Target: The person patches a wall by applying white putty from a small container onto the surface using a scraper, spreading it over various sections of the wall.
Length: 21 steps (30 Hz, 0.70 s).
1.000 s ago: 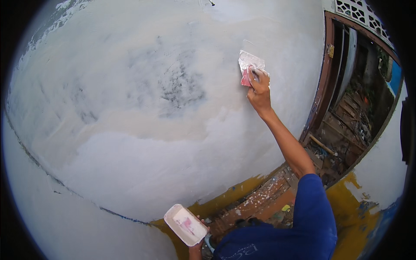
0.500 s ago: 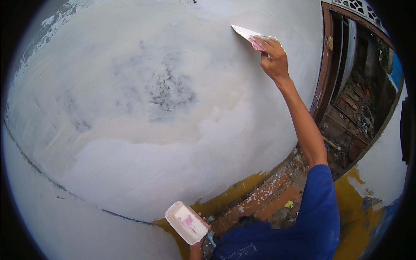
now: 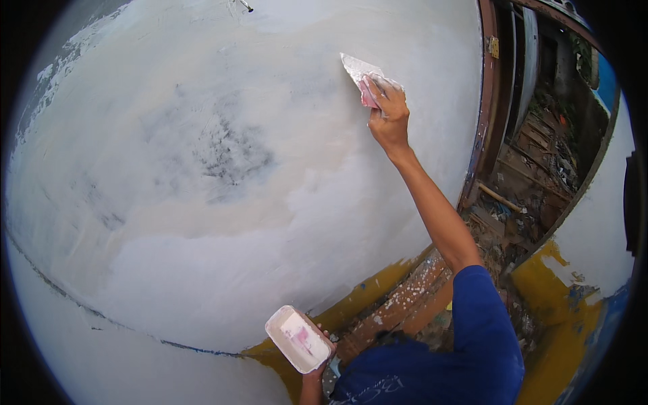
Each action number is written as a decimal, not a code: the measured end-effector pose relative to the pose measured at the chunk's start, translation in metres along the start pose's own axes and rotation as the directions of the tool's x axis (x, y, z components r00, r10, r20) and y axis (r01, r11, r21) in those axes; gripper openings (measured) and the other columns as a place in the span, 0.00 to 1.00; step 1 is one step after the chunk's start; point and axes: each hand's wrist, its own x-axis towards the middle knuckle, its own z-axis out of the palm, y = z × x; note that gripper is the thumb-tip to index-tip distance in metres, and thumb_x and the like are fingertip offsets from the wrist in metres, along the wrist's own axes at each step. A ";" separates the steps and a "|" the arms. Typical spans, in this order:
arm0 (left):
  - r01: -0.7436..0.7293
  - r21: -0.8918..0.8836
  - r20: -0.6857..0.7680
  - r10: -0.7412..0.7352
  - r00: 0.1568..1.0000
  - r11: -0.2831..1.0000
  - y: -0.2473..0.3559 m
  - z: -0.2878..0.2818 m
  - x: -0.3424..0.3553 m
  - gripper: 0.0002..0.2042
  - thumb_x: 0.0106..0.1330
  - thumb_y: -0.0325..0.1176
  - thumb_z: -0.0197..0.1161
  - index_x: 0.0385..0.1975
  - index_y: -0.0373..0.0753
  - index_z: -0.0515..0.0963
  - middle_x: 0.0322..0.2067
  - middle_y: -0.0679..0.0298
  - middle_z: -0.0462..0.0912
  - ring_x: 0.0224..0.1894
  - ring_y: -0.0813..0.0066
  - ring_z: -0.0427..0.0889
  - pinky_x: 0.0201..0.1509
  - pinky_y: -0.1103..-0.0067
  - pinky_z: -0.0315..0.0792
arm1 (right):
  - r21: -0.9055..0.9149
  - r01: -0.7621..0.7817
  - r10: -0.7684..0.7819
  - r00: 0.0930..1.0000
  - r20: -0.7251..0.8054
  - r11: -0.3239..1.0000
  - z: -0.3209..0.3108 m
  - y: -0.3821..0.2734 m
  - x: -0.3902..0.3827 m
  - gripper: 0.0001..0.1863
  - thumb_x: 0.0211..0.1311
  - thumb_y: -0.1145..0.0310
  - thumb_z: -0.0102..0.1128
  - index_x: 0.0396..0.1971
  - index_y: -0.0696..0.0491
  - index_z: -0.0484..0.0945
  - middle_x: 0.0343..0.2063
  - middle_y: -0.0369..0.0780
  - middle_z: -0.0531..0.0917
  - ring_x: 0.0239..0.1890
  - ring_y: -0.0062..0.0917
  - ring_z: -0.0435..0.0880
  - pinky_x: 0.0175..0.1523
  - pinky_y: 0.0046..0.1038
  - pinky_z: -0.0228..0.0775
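My right hand is raised at the upper middle, its fingers closed round a putty knife. The putty knife's broad blade is coated in white, with pink near the fingers. It points up and left, at or very near the wall; firm contact cannot be made out. Low in the middle, my left hand holds a shallow rectangular white tray from below and its right side. White putty with a pink smear lies in the tray. Most of that hand is hidden under it.
Dark patches show through the wall's pale coat. A nail-like piece sticks out at the top. On the right stands a brown door frame, with debris beyond. Paint-spotted boards lie below a mustard-yellow strip.
The view has swung to the right. My right hand is a little lower on the wall, with the putty knife's blade tilted more upright. The tray stays in my left hand.
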 end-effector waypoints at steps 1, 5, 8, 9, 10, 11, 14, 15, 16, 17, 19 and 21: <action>0.001 0.005 -0.011 -0.001 1.000 1.000 0.001 -0.002 0.004 0.31 0.70 0.61 0.44 0.66 0.48 0.64 0.63 0.55 0.70 0.62 0.47 0.71 0.59 0.35 0.60 | -0.034 0.012 -0.010 0.999 0.051 0.999 0.010 -0.006 -0.025 0.34 0.42 0.89 0.53 0.54 0.50 0.80 0.55 0.43 0.78 0.59 0.41 0.72 0.62 0.39 0.65; -0.013 0.032 -0.022 0.014 1.000 0.999 -0.005 -0.007 0.011 0.31 0.70 0.60 0.45 0.66 0.47 0.64 0.62 0.54 0.71 0.61 0.46 0.72 0.59 0.35 0.61 | 0.025 -0.036 0.030 0.976 0.217 0.999 0.003 -0.041 -0.130 0.34 0.38 0.89 0.51 0.51 0.52 0.81 0.55 0.42 0.79 0.58 0.42 0.74 0.62 0.41 0.66; 0.054 -0.002 -0.022 -0.055 0.998 0.999 -0.011 0.008 0.019 0.31 0.70 0.60 0.45 0.66 0.47 0.65 0.62 0.54 0.71 0.60 0.45 0.72 0.57 0.35 0.62 | 0.083 -0.054 0.044 0.993 0.110 0.995 -0.020 -0.028 -0.111 0.31 0.38 0.91 0.51 0.47 0.56 0.83 0.48 0.43 0.84 0.52 0.41 0.79 0.59 0.37 0.69; 0.044 0.017 -0.019 -0.044 0.999 0.999 -0.008 0.002 0.018 0.31 0.70 0.60 0.46 0.66 0.48 0.65 0.62 0.54 0.72 0.60 0.45 0.72 0.57 0.35 0.62 | 0.065 -0.050 0.048 0.998 0.028 0.997 -0.023 -0.031 -0.082 0.31 0.38 0.91 0.50 0.46 0.55 0.83 0.42 0.42 0.86 0.47 0.41 0.81 0.55 0.36 0.71; 0.043 0.035 -0.016 -0.042 0.999 0.998 -0.008 -0.001 0.019 0.31 0.70 0.60 0.46 0.66 0.48 0.65 0.61 0.54 0.72 0.60 0.45 0.72 0.57 0.36 0.63 | 0.016 -0.007 0.007 1.000 -0.022 1.000 -0.027 -0.023 -0.047 0.31 0.39 0.91 0.51 0.47 0.53 0.83 0.41 0.42 0.86 0.45 0.41 0.82 0.54 0.35 0.71; 0.041 0.030 -0.014 -0.041 0.999 0.999 -0.009 -0.002 0.020 0.31 0.70 0.60 0.46 0.66 0.48 0.65 0.61 0.54 0.72 0.60 0.45 0.72 0.57 0.36 0.63 | -0.036 0.012 -0.014 0.998 -0.058 0.999 -0.028 -0.019 -0.015 0.31 0.41 0.91 0.52 0.47 0.51 0.84 0.41 0.41 0.86 0.46 0.39 0.82 0.53 0.35 0.72; 0.028 0.074 -0.024 -0.026 0.999 0.997 -0.008 -0.004 0.023 0.30 0.70 0.60 0.46 0.66 0.50 0.65 0.61 0.54 0.72 0.60 0.45 0.72 0.58 0.37 0.63 | -0.032 0.112 -0.113 0.993 -0.020 0.993 -0.016 0.002 0.050 0.31 0.45 0.87 0.54 0.49 0.43 0.83 0.43 0.34 0.86 0.47 0.36 0.82 0.50 0.35 0.75; 0.043 0.033 -0.031 -0.042 0.999 0.999 -0.008 -0.005 0.027 0.30 0.70 0.60 0.47 0.66 0.51 0.65 0.62 0.54 0.71 0.60 0.45 0.72 0.59 0.37 0.62 | -0.031 0.114 -0.115 0.993 -0.016 0.993 -0.014 0.005 0.049 0.31 0.45 0.87 0.54 0.49 0.43 0.83 0.43 0.34 0.86 0.47 0.36 0.82 0.50 0.35 0.75; 0.057 -0.009 -0.043 -0.057 0.997 0.998 -0.008 -0.007 0.027 0.30 0.69 0.60 0.47 0.67 0.52 0.65 0.62 0.54 0.71 0.61 0.45 0.71 0.60 0.37 0.61 | -0.053 0.165 -0.164 0.986 0.034 0.985 -0.011 0.010 0.042 0.31 0.44 0.87 0.54 0.50 0.43 0.83 0.43 0.33 0.86 0.48 0.35 0.82 0.50 0.34 0.76; 0.051 -0.010 -0.048 -0.052 0.998 0.999 -0.009 -0.008 0.025 0.30 0.69 0.60 0.47 0.67 0.52 0.65 0.62 0.54 0.71 0.61 0.45 0.71 0.60 0.37 0.61 | -0.069 0.214 -0.208 0.975 0.079 0.974 -0.006 0.014 0.034 0.32 0.43 0.87 0.54 0.50 0.43 0.83 0.44 0.32 0.86 0.48 0.35 0.81 0.49 0.34 0.76; 0.033 -0.009 0.020 -0.033 0.999 0.999 -0.011 -0.007 0.022 0.30 0.69 0.60 0.48 0.67 0.52 0.65 0.64 0.55 0.69 0.63 0.45 0.69 0.62 0.36 0.60 | -0.062 0.166 -0.154 0.974 0.165 0.984 -0.015 0.011 -0.017 0.35 0.37 0.86 0.55 0.50 0.43 0.83 0.45 0.31 0.86 0.49 0.33 0.81 0.51 0.34 0.75; 0.040 -0.024 0.037 -0.039 0.999 0.999 -0.014 -0.007 0.023 0.30 0.69 0.60 0.48 0.67 0.52 0.65 0.65 0.55 0.68 0.64 0.45 0.68 0.62 0.36 0.59 | -0.043 0.148 -0.133 0.961 0.244 0.988 -0.030 0.010 -0.063 0.35 0.36 0.87 0.54 0.50 0.46 0.83 0.45 0.33 0.86 0.50 0.31 0.81 0.51 0.32 0.73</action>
